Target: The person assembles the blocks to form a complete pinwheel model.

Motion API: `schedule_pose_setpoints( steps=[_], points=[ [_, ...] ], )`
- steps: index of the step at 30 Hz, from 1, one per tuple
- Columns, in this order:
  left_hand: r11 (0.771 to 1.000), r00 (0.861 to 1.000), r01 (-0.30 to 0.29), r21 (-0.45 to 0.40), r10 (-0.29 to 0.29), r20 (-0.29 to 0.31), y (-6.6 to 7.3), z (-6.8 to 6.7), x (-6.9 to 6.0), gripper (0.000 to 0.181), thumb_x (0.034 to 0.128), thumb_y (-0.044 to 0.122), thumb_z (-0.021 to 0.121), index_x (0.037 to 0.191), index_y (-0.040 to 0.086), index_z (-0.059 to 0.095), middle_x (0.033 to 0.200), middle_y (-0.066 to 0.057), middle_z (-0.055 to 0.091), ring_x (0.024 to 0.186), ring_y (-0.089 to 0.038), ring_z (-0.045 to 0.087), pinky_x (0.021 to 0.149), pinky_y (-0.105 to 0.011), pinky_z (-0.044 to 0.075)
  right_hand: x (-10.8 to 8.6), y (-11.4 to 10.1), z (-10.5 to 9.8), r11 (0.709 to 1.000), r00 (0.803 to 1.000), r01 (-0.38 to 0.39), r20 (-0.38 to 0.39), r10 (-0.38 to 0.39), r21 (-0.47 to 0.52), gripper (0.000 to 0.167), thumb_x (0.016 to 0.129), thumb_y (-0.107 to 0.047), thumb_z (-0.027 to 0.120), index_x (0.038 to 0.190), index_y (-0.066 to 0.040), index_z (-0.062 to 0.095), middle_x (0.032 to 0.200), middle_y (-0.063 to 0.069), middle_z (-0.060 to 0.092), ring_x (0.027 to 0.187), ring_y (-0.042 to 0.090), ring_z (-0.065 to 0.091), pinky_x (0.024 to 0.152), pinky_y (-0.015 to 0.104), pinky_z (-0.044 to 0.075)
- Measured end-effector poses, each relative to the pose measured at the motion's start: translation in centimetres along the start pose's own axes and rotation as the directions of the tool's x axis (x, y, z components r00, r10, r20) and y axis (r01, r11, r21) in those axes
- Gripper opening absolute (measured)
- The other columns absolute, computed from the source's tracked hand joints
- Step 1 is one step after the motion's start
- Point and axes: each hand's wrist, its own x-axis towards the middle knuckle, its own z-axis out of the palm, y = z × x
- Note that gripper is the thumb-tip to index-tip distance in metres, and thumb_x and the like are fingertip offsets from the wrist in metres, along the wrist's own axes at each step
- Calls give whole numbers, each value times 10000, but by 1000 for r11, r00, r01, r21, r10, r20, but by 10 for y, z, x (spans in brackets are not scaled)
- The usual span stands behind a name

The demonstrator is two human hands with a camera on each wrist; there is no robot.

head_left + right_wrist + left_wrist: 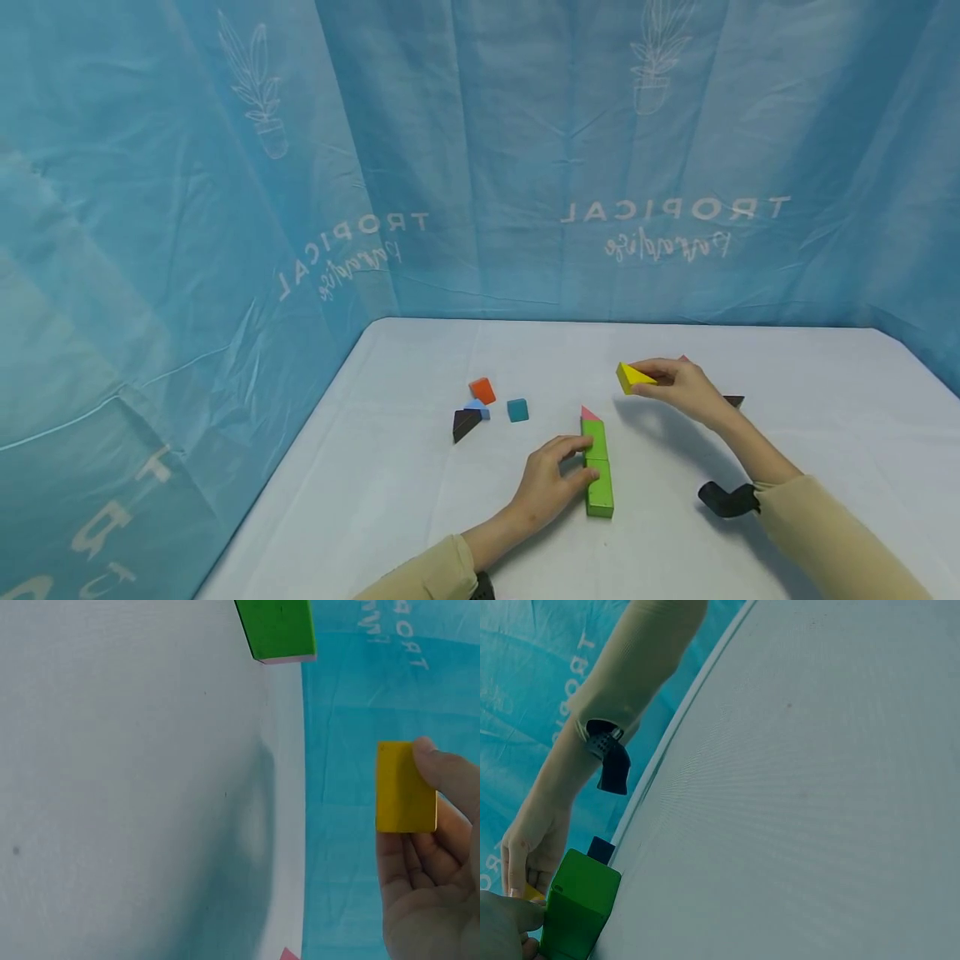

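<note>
My right hand (684,390) pinches a yellow triangular block (628,380) above the table; the right wrist view shows one flat face of the yellow block (405,787) between thumb and fingers. Two green blocks lie end to end in a line, the far green block (595,438) touching the near green block (599,492). A pink triangular block (588,413) sits at the line's far end. From the left side, my left hand (546,487) rests its fingertips on the green blocks, forefinger on the far one, thumb on the near one.
Left of the line lie an orange block (482,390), a light blue block (477,407), a black block (466,424) and a teal cube (517,410). Behind the right wrist, a dark block (734,401) shows partly. Blue curtains (480,167) border the white table (360,467).
</note>
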Motion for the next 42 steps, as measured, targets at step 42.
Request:
schedule_pose_setpoints(
  steps=[42],
  points=[
    [1000, 1000, 18, 19, -18, 9, 1, 0, 0, 408, 867, 179, 694, 1244, 60, 592, 1196, 8, 600, 1105, -82, 545, 943, -230, 436, 4, 11, 22, 986, 952, -3, 302, -47, 164, 389, 955, -246, 566, 1263, -9, 581, 1255, 124, 587, 1221, 331, 464, 1015, 540, 341]
  ],
)
